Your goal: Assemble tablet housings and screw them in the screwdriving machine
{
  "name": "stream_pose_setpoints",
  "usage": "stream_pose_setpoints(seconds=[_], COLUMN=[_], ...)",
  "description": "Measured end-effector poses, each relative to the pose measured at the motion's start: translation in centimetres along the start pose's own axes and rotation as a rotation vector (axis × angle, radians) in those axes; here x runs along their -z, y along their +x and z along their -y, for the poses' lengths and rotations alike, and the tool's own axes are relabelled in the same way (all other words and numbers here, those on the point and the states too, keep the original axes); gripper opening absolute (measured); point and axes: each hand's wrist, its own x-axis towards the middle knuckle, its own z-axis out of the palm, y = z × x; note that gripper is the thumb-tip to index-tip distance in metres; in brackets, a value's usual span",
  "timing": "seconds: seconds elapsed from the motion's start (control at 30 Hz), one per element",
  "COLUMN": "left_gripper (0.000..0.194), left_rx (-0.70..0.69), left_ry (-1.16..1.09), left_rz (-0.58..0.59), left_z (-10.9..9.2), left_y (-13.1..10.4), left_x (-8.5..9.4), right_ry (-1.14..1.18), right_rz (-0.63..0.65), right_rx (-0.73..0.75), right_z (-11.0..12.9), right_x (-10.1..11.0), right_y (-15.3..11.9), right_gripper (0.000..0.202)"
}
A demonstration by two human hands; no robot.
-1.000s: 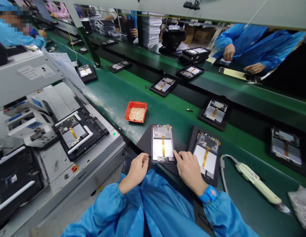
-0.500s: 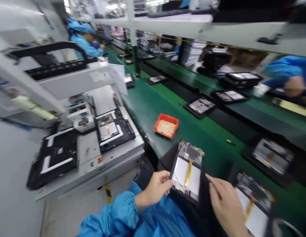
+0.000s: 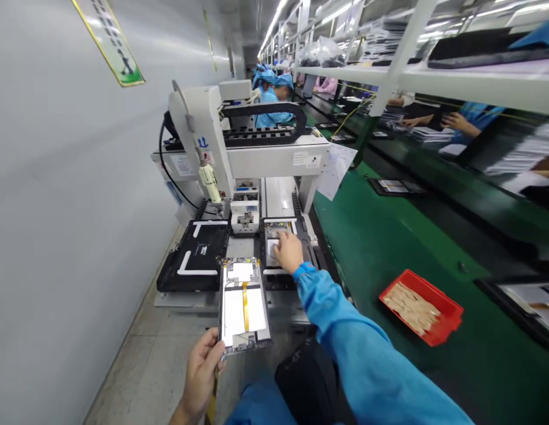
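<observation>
My left hand (image 3: 202, 365) grips the lower left corner of an open tablet assembly (image 3: 234, 310), which shows white panels and an orange ribbon cable. It is held up in front of the white machine (image 3: 274, 160). My right hand (image 3: 289, 251) reaches to a second tablet assembly (image 3: 271, 251) lying in the machine's right black fixture (image 3: 283, 281). Its fingers are bent together at the upper part of that assembly; their tips are partly hidden. The left black fixture (image 3: 203, 249) has white strips on it.
A red tray (image 3: 449, 313) of small beige pieces stands on the green bench (image 3: 363, 218) at the right. More tablets (image 3: 396, 187) lie along the line. A wall (image 3: 57, 206) rises at the left. Co-workers (image 3: 270, 106) sit farther back.
The view has turned left toward the machine. My left hand has carried the tablet assembly over in front of it, and my right hand has moved from the bench side onto the assembly in the right fixture.
</observation>
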Motion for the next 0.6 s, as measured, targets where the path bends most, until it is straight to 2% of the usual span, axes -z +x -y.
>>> stream_pose_setpoints(seconds=[0.1,0.23,0.33,0.47,0.6], left_gripper=[0.04,0.04,0.041,0.042,0.043], left_rx=[0.054,0.067,0.083,0.066,0.043], left_ry=[-0.052,-0.124,-0.149,-0.165,-0.152], left_rz=[-0.1,-0.186,-0.161,-0.123,-0.11], left_z=[-0.3,-0.4,-0.6,-0.9,-1.2], left_y=[-0.1,0.5,1.6,2.8,3.2], left_x=[1.1,0.8,0.1,-0.7,-1.5], right_ry=[-0.048,-0.096,-0.101,-0.085,-0.064], right_rz=[-0.011,-0.015,-0.005,0.009,0.005], right_rx=[-0.018,-0.041,-0.03,-0.015,-0.025], right_z=[2.7,3.4,2.7,1.7,2.4], right_x=[-4.0,-6.8,-7.4,-7.0,-5.8], right_y=[4.1,5.8,6.0,6.0,6.0], right_gripper=[0.054,0.057,0.057,0.057,0.057])
